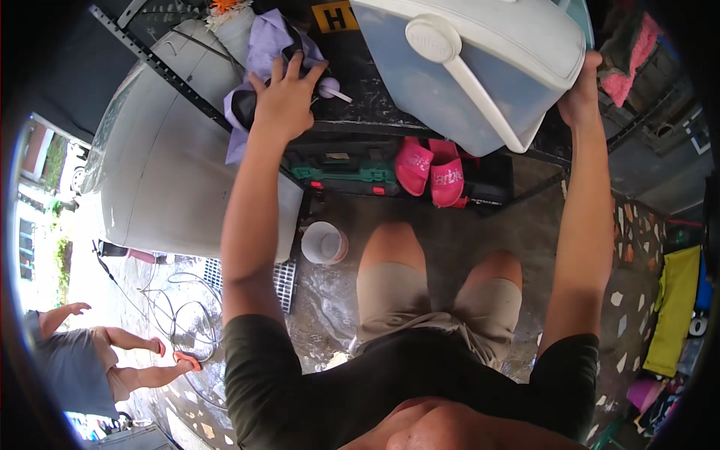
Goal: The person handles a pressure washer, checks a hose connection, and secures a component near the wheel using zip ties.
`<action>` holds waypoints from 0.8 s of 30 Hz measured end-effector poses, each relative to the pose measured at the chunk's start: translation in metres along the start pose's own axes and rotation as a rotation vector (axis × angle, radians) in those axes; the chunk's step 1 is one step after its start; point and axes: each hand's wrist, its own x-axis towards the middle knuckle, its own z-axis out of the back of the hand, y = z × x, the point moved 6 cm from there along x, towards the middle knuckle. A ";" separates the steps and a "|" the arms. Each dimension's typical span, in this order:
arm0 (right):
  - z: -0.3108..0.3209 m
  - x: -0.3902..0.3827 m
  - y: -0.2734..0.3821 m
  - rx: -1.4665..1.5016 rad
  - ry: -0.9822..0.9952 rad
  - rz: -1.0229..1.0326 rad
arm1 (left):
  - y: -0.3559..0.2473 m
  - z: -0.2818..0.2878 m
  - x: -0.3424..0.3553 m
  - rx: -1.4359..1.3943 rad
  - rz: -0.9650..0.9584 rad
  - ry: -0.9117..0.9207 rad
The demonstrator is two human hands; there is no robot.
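At the upper left, my left hand (289,97) lies with fingers spread on a crumpled lavender fabric item (266,37) with black parts, on a black shelf (364,97). Just right of those fingers sits a small purple round object with a pale stick-like end (330,89). My right hand (581,94) grips the right side of a cooler box (480,94), its fingers partly hidden behind the edge. The cooler has a pale blue body, a white lid and a white handle, and it stands tilted at the shelf's front.
Below the shelf are a dark green tool case (345,171) and pink slides (430,171). A white bucket (325,243) stands on the wet floor. A covered vehicle (172,150) is at left, with a coiled hose (191,330) and another person (82,360) nearby. Yellow fabric (673,311) hangs at right.
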 end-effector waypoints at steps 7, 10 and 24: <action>-0.058 -0.004 0.018 -0.261 0.242 0.155 | 0.016 -0.030 0.017 -0.097 -0.071 0.194; -0.103 -0.014 0.019 -0.205 0.225 0.173 | 0.038 0.009 -0.044 -0.416 -0.041 -0.308; -0.305 0.005 -0.009 -0.668 -0.616 0.573 | 0.054 0.036 -0.213 -0.438 0.260 -1.248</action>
